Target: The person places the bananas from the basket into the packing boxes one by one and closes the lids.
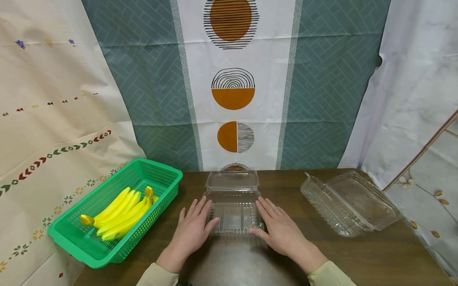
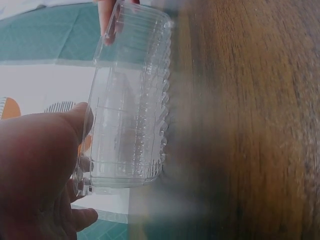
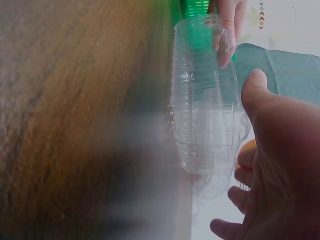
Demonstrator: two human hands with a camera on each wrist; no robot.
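- Your two sleeves sit at the bottom edge of the head view, and from them both hands reach forward onto the table (image 1: 358,254).
- Your left hand (image 1: 193,230) lies with straight, spread fingers against the left side of the open box (image 1: 234,214); it grips nothing, it only touches the wall.
- Your right hand (image 1: 282,230) does the same on the right side, fingers straight and a little apart, thumb near the front corner of the box.
- In the left wrist view the thumb (image 2: 75,120) rests against the clear ribbed wall; in the right wrist view your thumb (image 3: 260,90) is just beside the wall, and I cannot tell if it touches.
- That box stands in the middle of the table, directly before you, between your palms. Its lid (image 1: 231,178) is folded back, away from you, and nothing is inside.
- As a judgement: the work is at the beginning. You have the box open and steady, but filling and closing are not yet done.
- Bananas (image 1: 119,212) lie in the green basket (image 1: 71,242) at your left, near the left hand but apart from it.
- More clear boxes (image 1: 348,202) lie open at your right, well apart from the right hand.
- Patterned cloths (image 1: 232,87) hang behind the table.
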